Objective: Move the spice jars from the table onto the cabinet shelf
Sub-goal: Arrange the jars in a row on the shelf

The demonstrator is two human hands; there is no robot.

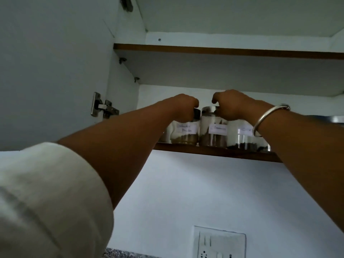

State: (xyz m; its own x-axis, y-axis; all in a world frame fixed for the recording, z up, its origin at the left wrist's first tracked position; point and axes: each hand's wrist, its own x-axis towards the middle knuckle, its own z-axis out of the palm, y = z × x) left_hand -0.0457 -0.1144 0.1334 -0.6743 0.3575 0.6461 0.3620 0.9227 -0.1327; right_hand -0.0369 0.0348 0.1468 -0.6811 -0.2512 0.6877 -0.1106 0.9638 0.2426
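Fingers of the left hand [183, 108] are curled shut over the lid of the left spice jar [184, 134]; the jar top is gripped from above, lid mostly hidden under the hand. Fingers of the right hand [229, 107] are likewise closed round the metal lid of the middle spice jar [213, 132], thumb hooked fwd over the lid edge. Both wrists are bent down, knuckles up, hands just beside each other but apart.

Both forearms are stretched up and fwd, nearly straight, converging on the cabinet shelf [214, 151]. A metal bangle [268, 119] is worn on the right wrist; a pale rolled sleeve [46, 198] covers the left upper arm.

Rel. to the shelf: both held jars are stood upright on its front edge, touching or nearly so. A third spice jar [243, 138] is stood on the shelf to the right of the middle one, partly hidden by the right wrist. White paper labels are seen on all three; text too blurred to read. Dark/brown contents fill only the lower part of each. A second shelf board [223, 50] is fixed above. The open door's hinge [102, 107] is seen left of the shelf; a wall socket [219, 243] is well below it.
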